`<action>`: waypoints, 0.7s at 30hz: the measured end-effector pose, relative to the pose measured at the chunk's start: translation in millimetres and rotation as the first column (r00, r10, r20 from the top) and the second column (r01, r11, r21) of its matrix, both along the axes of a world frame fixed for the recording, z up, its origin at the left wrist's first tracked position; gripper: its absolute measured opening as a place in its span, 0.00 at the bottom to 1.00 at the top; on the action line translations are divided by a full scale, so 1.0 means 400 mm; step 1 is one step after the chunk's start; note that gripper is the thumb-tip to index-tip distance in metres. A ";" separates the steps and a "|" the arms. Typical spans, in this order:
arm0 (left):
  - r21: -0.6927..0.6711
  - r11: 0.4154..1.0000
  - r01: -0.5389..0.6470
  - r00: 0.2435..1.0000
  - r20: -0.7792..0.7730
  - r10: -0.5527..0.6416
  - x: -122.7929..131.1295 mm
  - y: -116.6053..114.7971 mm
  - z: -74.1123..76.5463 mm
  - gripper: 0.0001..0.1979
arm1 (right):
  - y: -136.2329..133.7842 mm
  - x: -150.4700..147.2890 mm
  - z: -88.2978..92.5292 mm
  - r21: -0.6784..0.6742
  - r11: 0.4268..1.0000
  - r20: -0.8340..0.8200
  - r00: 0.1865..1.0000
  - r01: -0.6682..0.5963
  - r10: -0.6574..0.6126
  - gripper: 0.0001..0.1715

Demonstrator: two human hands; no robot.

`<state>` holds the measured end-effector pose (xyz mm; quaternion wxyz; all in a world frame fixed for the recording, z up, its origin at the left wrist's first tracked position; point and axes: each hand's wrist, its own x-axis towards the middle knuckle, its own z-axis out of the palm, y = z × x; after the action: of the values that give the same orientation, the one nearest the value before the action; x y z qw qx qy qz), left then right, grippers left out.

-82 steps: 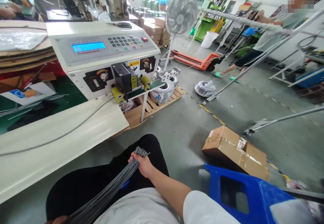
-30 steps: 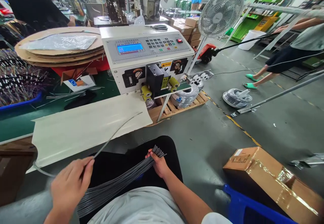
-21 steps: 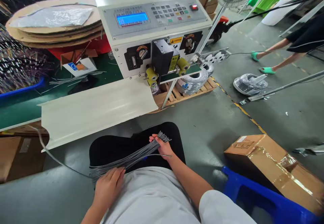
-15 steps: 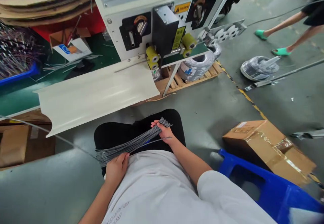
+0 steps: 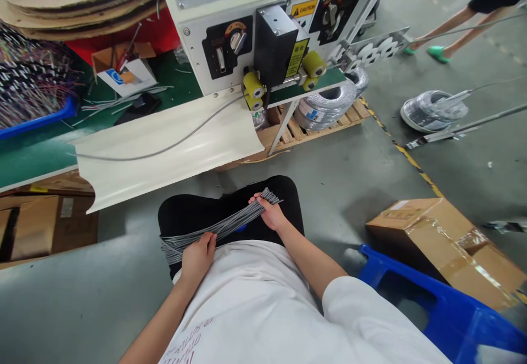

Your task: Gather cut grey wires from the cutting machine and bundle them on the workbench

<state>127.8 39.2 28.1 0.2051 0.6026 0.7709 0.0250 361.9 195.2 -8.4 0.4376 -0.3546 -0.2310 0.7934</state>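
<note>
at left, a grey wire (image 5: 142,158) is laid along the pale tray (image 5: 127,180). over the lap (image 5: 189,210), the wire bundle (image 5: 233,224) is met at its lower edge by the left hand (image 5: 199,255), fingers curled; whether they are clamped cannot be told. its right end is clamped in the right hand (image 5: 272,214), fingers closed; were that grip eased, the wire bundle could be spilled.

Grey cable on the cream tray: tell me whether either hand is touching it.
No, the grey cable lies across the cream tray, while the left hand and right hand are on the wire bundle.
</note>
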 end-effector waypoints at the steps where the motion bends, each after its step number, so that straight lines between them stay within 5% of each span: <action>1: 0.002 1.000 0.023 1.000 -0.013 -0.023 0.004 0.000 0.001 0.18 | -0.001 -0.002 0.000 0.002 1.000 0.011 1.000 0.015 -0.015 0.15; 5: 0.158 0.976 0.147 0.986 -0.097 -0.133 0.004 -0.007 0.006 0.16 | -0.005 -0.008 0.001 -0.006 0.998 0.030 0.998 0.062 -0.061 0.15; 9: 0.442 0.847 0.297 0.954 -0.175 -0.243 -0.023 0.027 0.049 0.09 | -0.005 -0.012 0.002 -0.014 0.997 0.044 0.996 0.077 -0.077 0.17; 15: 0.750 0.536 0.388 0.921 -0.311 -0.233 -0.094 0.225 0.263 0.13 | -0.019 -0.019 0.004 0.047 0.995 0.058 0.995 0.082 -0.085 0.18; 18: 0.786 0.514 0.344 0.931 -0.358 -0.076 -0.114 0.350 0.354 0.21 | -0.025 -0.019 -0.005 0.030 0.996 0.045 0.995 0.084 -0.085 0.20; 21: 0.810 0.516 0.279 0.951 -0.308 -0.030 -0.110 0.448 0.385 0.31 | -0.020 -0.012 -0.019 0.014 0.996 0.021 0.996 0.088 -0.088 0.24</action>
<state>83.7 218.4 182.0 -0.2116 0.6903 0.6241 0.2985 357.2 187.1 -15.9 0.4720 -0.3702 -0.2252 0.7678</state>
